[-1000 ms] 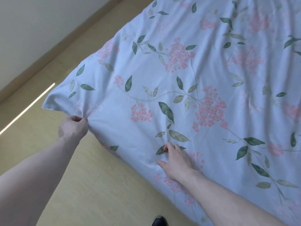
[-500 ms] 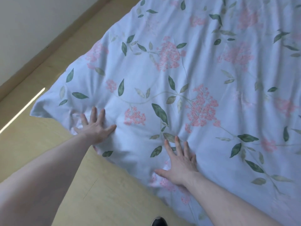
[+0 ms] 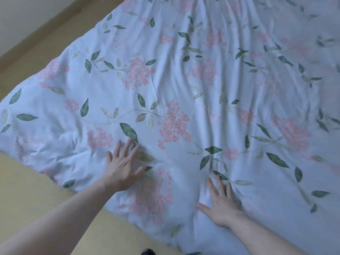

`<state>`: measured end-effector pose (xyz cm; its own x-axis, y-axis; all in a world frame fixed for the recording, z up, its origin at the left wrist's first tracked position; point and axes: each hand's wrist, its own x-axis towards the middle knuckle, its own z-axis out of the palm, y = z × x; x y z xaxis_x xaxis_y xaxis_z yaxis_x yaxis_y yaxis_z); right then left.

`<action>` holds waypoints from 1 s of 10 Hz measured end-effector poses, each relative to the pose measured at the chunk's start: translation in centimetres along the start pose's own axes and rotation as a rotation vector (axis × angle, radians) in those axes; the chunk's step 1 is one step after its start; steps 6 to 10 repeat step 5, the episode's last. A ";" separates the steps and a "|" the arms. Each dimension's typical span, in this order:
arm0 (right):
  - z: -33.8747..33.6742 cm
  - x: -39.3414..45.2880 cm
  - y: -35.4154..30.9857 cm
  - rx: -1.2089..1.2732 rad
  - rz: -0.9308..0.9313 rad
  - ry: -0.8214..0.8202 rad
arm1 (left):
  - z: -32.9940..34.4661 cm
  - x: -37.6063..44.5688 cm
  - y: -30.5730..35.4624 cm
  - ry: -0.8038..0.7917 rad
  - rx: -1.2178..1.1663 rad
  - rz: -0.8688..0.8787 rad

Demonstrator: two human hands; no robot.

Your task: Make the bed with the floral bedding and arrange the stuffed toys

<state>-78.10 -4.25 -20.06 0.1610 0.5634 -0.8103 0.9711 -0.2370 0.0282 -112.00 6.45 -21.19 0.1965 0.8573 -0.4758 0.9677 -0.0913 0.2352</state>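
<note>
The floral duvet is spread over the bed; left hand and right hand are pressed flat, fingers straight. Creases are best swept outward toward the edges.

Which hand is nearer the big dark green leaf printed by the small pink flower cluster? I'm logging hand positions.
Left. The left hand has its fingertips touching the big dark green leaf; the right hand lies flat well off to its lower right on the floral duvet.

Whole floral duvet is wide open ahead, just soft wrinkles; only both flat hands sit on its near edge, and bare floor runs alongside.
</note>
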 end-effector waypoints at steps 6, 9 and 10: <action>-0.6 -12.0 8.7 0.097 -0.123 -0.461 | 0.3 -13.0 14.4 -0.657 0.207 -0.015; -0.6 -12.0 8.7 0.097 -0.123 -0.461 | 0.3 -13.0 14.4 -0.657 0.207 -0.015; -0.6 -12.0 8.7 0.097 -0.123 -0.461 | 0.3 -13.0 14.4 -0.657 0.207 -0.015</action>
